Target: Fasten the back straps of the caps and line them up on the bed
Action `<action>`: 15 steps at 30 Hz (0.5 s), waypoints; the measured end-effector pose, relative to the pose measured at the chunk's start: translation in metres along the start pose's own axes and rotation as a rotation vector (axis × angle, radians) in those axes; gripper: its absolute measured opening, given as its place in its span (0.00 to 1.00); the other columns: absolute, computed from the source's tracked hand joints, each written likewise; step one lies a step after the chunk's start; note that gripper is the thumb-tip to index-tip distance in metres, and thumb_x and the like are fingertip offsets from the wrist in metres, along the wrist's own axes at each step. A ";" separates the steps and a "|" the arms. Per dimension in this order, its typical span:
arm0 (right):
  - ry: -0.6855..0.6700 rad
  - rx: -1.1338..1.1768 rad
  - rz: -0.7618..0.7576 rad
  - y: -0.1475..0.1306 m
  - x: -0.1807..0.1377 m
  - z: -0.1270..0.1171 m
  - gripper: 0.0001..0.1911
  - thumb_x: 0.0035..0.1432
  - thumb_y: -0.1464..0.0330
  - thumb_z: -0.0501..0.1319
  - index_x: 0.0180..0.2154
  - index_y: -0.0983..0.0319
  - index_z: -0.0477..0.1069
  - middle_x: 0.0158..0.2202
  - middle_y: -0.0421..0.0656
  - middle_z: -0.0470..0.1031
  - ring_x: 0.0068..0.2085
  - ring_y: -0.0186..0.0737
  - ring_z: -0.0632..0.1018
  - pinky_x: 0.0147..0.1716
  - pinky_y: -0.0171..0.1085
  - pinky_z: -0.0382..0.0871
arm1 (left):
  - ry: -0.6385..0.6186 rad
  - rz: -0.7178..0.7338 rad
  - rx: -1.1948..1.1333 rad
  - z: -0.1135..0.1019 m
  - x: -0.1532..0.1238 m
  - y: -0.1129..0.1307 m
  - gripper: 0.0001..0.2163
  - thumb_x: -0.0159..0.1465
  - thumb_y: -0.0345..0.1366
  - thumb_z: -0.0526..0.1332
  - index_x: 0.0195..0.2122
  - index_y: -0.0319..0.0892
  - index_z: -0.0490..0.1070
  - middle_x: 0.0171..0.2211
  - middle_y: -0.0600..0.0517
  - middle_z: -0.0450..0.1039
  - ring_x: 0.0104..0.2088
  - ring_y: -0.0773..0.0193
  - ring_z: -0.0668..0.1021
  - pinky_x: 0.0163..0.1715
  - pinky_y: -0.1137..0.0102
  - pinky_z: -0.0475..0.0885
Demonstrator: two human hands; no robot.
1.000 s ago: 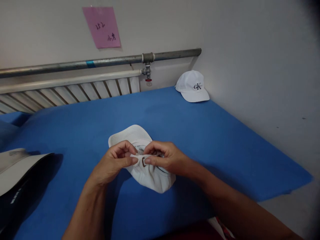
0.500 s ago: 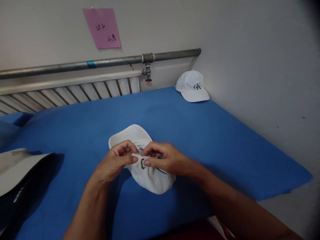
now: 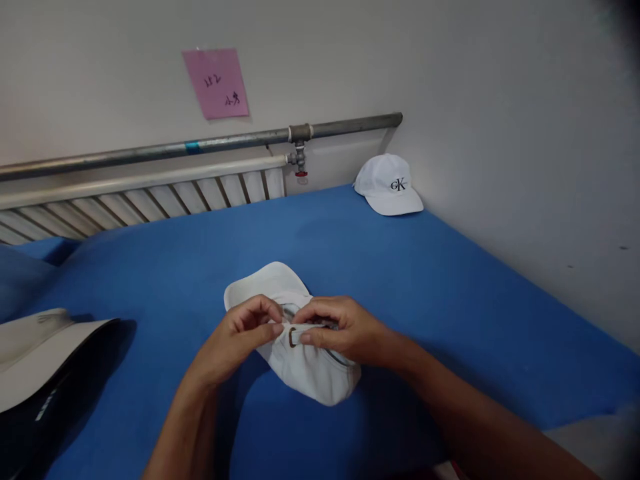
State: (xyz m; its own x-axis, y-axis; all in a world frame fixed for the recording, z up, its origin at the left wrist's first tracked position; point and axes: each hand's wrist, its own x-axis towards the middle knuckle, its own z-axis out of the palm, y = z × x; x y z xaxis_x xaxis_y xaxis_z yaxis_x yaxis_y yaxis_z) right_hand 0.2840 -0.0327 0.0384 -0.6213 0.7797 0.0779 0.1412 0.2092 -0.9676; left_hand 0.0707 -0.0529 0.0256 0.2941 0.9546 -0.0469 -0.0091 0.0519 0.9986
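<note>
— Hands first, quick. What are they doing?

— Both closed in pinches. My left hand holds the strap between thumb and forefinger, just left of the buckle. My right hand pinches the same strap just right of the buckle, thumb tip touching it. Other fingers are curled in.

— Where's the cap?

— White cap, straight ahead of me on the blue cover, centre and near. It sits under both hands. The strap side is up and towards me.

— Long axis?

— Brim points far left and the crown bulges near right, so it runs diagonally. The strap crosses that, going left to right from one pinch to the other.

— Which hand is nearer the buckle?

— About equal, since it sits between my fingertips. The right thumb is maybe a touch closer.

— Any writing?

— The second cap, far right by the wall and well apart, has a dark logo that reads "CK". The pink note on the wall above the pipe has handwritten marks I can't read. The dark thing at near left has pale lettering, too blurred to read. I can't see any logo on the cap I'm holding.
</note>
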 end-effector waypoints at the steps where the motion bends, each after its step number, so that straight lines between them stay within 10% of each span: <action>1: 0.025 -0.024 -0.007 -0.002 0.000 -0.001 0.07 0.52 0.70 0.64 0.36 0.62 0.76 0.35 0.40 0.77 0.35 0.34 0.75 0.35 0.33 0.67 | 0.040 0.065 0.072 0.001 -0.001 0.002 0.03 0.57 0.34 0.65 0.31 0.42 0.72 0.36 0.50 0.72 0.39 0.62 0.73 0.39 0.69 0.67; 5: 0.129 -0.162 -0.090 -0.005 -0.003 -0.004 0.07 0.53 0.71 0.63 0.36 0.61 0.76 0.34 0.40 0.77 0.34 0.33 0.74 0.35 0.33 0.67 | 0.154 0.227 0.423 0.005 -0.004 0.012 0.04 0.57 0.35 0.66 0.33 0.45 0.74 0.35 0.51 0.72 0.39 0.59 0.73 0.40 0.67 0.66; 15: -0.033 -0.278 -0.012 -0.012 -0.003 -0.021 0.08 0.53 0.73 0.61 0.37 0.61 0.76 0.32 0.38 0.76 0.31 0.31 0.73 0.30 0.30 0.64 | -0.136 0.107 0.621 0.004 -0.009 0.016 0.08 0.65 0.40 0.56 0.38 0.46 0.73 0.34 0.53 0.75 0.34 0.64 0.74 0.35 0.71 0.66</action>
State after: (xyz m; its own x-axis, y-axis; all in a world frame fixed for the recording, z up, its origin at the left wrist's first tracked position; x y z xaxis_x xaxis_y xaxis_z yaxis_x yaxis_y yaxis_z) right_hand 0.3004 -0.0252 0.0546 -0.6484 0.7574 0.0771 0.3363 0.3759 -0.8635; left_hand 0.0722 -0.0617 0.0419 0.4408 0.8975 0.0163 0.4982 -0.2598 0.8272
